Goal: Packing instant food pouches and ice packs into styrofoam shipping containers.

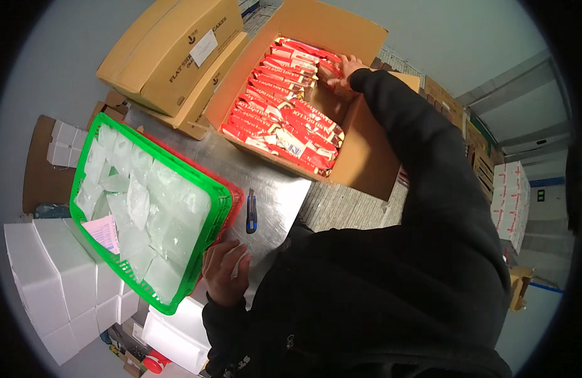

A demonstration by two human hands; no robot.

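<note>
beneath and between the two hands, a metal table point(281, 195) was spread. around the right hand point(348, 72), the walls of an open brown carton point(373, 145) were raised. well to the left of that hand, a closed brown carton point(146, 53) was set. just beyond the left hand point(227, 271), a green crate point(222, 203) was filled with translucent packs point(184, 233). the red packets point(266, 110) were ranked in the open carton, to the left of and below the right fingers, with a bare gap just below them. a little above the left fingers, a blue-and-black knife point(251, 214) was laid.

for clean handling, each packet was probably best supported by its middle, kept in line with its row, and not pinched at the crimped end, where the film could be torn.

at the right hand, the fingers were bent over the end of the topmost row, seemingly touching a packet; whether it was clamped could not be told. at the left hand, the fingers were loosely curled and partly apart; something clear was glimpsed beside them, but whether it was held could not be told.
</note>
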